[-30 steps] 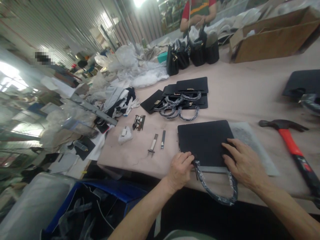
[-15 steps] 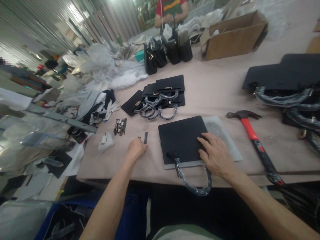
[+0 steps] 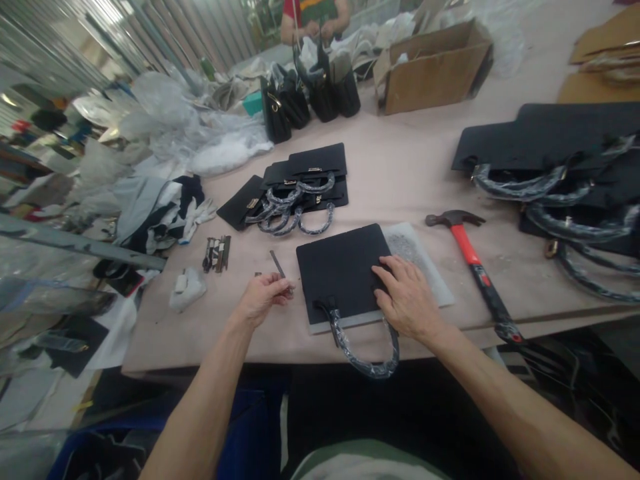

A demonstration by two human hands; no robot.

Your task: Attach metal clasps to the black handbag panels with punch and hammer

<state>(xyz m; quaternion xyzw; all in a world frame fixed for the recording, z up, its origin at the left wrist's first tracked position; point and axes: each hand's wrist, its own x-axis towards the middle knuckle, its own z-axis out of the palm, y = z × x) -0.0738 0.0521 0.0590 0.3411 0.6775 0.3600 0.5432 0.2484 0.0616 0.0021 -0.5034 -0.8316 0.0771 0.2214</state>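
A black bag panel (image 3: 340, 267) with a plastic-wrapped handle (image 3: 367, 367) lies on a pale, scuffed slab (image 3: 413, 257) near the table's front edge. My right hand (image 3: 407, 297) rests on the panel's right side, fingers spread. Left of the panel, my left hand (image 3: 265, 297) pinches a thin dark strip (image 3: 277, 263), which sticks up past the fingers; its lower end is partly hidden. Further left lies a group of similar narrow strips (image 3: 217, 253), beside a small clear plastic bag (image 3: 187, 290). A red-and-black claw hammer (image 3: 470, 257) lies to the right.
Black panels with wrapped handles (image 3: 317, 163) are piled behind, and more panels (image 3: 560, 143) on the right. Finished-looking black bags (image 3: 320, 87) and a cardboard box (image 3: 433, 70) stand at the back, where a person (image 3: 320, 20) works. Plastic wrapping (image 3: 165, 113) heaps up at left.
My left hand has picked up the thin strip from the table and turned with it. My right hand stays on the panel. The whole view has shifted, so things appear further left.
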